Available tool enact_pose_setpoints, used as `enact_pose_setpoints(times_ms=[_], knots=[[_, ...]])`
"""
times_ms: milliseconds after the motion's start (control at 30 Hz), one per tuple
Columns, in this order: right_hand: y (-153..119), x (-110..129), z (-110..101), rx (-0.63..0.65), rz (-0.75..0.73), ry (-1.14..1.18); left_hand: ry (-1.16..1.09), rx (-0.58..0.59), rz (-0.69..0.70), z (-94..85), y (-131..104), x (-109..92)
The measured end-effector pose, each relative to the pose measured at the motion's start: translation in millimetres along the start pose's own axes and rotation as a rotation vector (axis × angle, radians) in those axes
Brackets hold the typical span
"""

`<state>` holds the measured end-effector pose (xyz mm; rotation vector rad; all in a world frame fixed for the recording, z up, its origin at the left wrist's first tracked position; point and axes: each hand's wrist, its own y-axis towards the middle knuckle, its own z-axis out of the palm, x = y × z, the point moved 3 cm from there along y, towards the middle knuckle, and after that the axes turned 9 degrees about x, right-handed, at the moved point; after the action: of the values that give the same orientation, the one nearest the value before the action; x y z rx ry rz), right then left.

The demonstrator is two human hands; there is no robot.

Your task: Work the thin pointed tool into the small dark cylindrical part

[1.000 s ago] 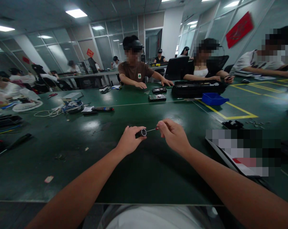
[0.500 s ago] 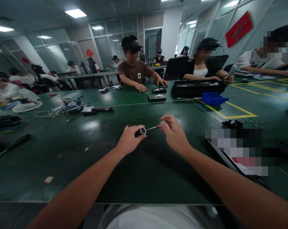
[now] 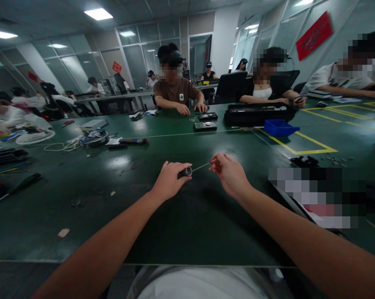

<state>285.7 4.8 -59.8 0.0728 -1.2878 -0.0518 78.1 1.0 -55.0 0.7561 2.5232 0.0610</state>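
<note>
My left hand (image 3: 169, 181) is closed around a small black cylinder (image 3: 188, 171), like a flashlight head, whose silver-rimmed round end faces right. Thumb and fingers grip it from either side just above the green table. In my right hand (image 3: 231, 176) is a thin screwdriver (image 3: 201, 167) with a red handle, pinched between curled fingers. Its metal shaft slants down to the left, and the tip is at the cylinder's round end. I cannot tell whether the tip is inside or only beside the rim.
Across the green table (image 3: 113, 228), a co-worker's hands are near two hard drives (image 3: 205, 126). A blue bin (image 3: 281, 128) stands right of them. Loose screws (image 3: 335, 159) and black parts (image 3: 304, 161) lie at right. Leftward are a screwdriver (image 3: 25, 184) and a pen-shaped tool (image 3: 133, 141).
My right hand has turned and moved slightly right and down, and the screwdriver slopes more steeply. The cylinder has shifted slightly right. The co-worker's hands opposite have drawn closer together.
</note>
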Motion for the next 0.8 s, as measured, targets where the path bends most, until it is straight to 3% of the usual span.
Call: enact_pose_setpoints(times_ms=[167,433,633,800], knots=[[-6,9,6,0.0,-0.127,-0.147,-0.003,-0.006,-0.017,-1.1,0,-3],[-14,20,10,0.04,-0.212,-0.35,-0.018,-0.004,-0.039,-1.0,0,-5],[-22,36,12,0.05,-0.258,-0.698,-0.034,-0.012,-0.04,0.1,-1,-2],[-25,33,16,0.154,-0.345,-0.649,-0.041,-0.004,-0.022,-1.1,-2,-4]])
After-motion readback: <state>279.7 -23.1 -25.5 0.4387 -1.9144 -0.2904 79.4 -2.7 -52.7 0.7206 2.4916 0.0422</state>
